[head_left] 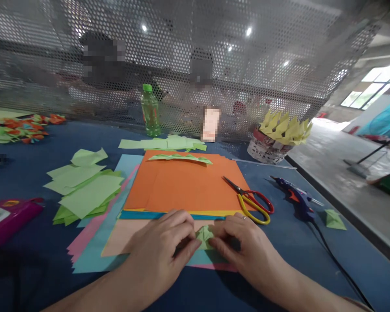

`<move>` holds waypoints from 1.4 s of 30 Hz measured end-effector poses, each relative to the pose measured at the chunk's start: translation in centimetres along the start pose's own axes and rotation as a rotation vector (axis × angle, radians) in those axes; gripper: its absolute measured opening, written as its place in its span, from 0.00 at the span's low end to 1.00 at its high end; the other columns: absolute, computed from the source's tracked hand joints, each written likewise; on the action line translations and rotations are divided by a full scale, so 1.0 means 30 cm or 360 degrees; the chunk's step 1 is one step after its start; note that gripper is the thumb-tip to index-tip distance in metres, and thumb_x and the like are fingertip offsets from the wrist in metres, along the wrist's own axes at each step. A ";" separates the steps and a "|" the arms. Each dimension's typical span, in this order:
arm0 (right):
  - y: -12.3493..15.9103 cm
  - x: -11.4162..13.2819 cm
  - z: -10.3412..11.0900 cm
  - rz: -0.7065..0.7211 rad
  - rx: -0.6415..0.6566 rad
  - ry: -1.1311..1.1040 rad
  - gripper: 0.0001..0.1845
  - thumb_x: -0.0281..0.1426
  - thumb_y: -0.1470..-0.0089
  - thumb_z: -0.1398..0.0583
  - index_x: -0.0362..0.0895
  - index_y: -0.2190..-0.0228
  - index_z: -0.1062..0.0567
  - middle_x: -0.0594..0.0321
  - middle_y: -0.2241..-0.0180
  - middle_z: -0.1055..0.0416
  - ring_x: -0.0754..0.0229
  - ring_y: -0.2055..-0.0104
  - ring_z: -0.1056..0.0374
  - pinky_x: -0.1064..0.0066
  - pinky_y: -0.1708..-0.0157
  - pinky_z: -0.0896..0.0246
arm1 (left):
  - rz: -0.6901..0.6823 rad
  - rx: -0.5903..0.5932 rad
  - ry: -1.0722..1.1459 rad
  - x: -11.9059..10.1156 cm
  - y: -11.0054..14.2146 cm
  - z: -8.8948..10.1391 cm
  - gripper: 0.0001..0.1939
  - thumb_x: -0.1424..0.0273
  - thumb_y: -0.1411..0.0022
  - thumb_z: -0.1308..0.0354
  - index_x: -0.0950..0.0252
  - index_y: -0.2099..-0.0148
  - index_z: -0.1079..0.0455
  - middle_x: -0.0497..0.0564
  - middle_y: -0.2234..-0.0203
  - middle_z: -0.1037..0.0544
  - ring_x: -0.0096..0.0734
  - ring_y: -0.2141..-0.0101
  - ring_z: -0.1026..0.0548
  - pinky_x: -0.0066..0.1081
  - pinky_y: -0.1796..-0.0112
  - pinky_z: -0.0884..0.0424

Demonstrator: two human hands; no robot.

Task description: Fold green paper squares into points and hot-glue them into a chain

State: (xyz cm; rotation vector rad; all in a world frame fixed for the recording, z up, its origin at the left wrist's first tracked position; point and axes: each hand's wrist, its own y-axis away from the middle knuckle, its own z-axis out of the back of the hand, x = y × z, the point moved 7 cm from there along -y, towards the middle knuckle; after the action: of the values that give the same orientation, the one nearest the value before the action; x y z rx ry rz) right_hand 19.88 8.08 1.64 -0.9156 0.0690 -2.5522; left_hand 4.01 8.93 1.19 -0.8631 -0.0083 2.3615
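Both hands rest on a stack of coloured paper sheets [188, 184] with a small folded piece of green paper [204, 236] between them. My left hand [170, 240] pinches its left side between thumb and fingers. On the right side, the thumb and fingers of my right hand [240, 242] press in, with a ring on one finger. Beyond the right hand lie scissors [253, 203] with red and yellow handles, partly on the orange sheets. A folded green strip [180, 159] lies at the far edge of the stack.
Left lie loose green paper pieces [91, 190] and a magenta packet [19, 216]. A glue gun [295, 199], a folded green piece [334, 219] and a basket with yellow paper points [269, 145] sit right. Behind stand a green bottle [150, 113] and a perforated metal screen [175, 52].
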 end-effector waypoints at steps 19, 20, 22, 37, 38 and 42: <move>-0.007 0.000 -0.022 -0.0033 0.0029 0.0194 0.11 0.21 0.48 0.42 0.45 0.76 0.37 0.65 0.73 0.32 0.60 0.68 0.38 0.64 0.61 0.46 | 0.0174 -0.0041 -0.0072 0.024 -0.005 -0.002 0.12 0.68 0.33 0.47 0.62 0.71 0.37 0.46 0.69 0.30 0.33 0.66 0.29 0.33 0.67 0.39; -0.006 0.000 -0.022 -0.0039 0.0037 0.0200 0.11 0.21 0.48 0.42 0.45 0.76 0.37 0.65 0.73 0.32 0.60 0.68 0.38 0.64 0.61 0.46 | 0.0175 -0.0049 -0.0091 0.022 -0.007 -0.003 0.12 0.69 0.33 0.48 0.62 0.72 0.37 0.47 0.70 0.30 0.33 0.66 0.30 0.33 0.67 0.39; -0.005 0.000 -0.024 -0.0042 0.0060 0.0215 0.11 0.21 0.47 0.42 0.45 0.76 0.37 0.65 0.73 0.32 0.59 0.68 0.39 0.64 0.61 0.46 | 0.0180 -0.0046 -0.0129 0.018 -0.010 -0.008 0.12 0.70 0.34 0.48 0.62 0.72 0.38 0.47 0.71 0.31 0.34 0.66 0.31 0.34 0.67 0.40; -0.004 0.000 -0.023 -0.0054 0.0052 0.0201 0.11 0.20 0.49 0.42 0.45 0.76 0.37 0.66 0.74 0.34 0.60 0.69 0.40 0.65 0.61 0.48 | 0.0216 0.0071 -0.0149 0.027 -0.013 -0.021 0.14 0.68 0.31 0.48 0.62 0.71 0.40 0.47 0.69 0.32 0.36 0.65 0.33 0.37 0.63 0.42; -0.004 -0.001 -0.024 -0.0054 0.0056 0.0214 0.11 0.19 0.49 0.42 0.44 0.76 0.37 0.66 0.74 0.34 0.61 0.69 0.40 0.65 0.61 0.48 | 0.0225 0.0081 -0.0154 0.027 -0.015 -0.020 0.14 0.68 0.31 0.48 0.62 0.71 0.40 0.47 0.69 0.32 0.37 0.65 0.33 0.37 0.63 0.42; -0.003 -0.004 -0.026 -0.0045 0.0054 0.0255 0.10 0.19 0.50 0.42 0.45 0.75 0.36 0.67 0.74 0.34 0.61 0.69 0.40 0.65 0.62 0.48 | 0.0253 0.0091 -0.0161 0.027 -0.020 -0.016 0.13 0.69 0.32 0.48 0.62 0.71 0.40 0.47 0.68 0.32 0.37 0.63 0.33 0.37 0.63 0.42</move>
State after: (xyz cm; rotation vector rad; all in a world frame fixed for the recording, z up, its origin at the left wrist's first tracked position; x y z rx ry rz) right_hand 19.45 8.14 0.96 -0.7033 0.0599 -2.6406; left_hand 4.15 9.78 0.45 -0.7402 0.0889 2.5389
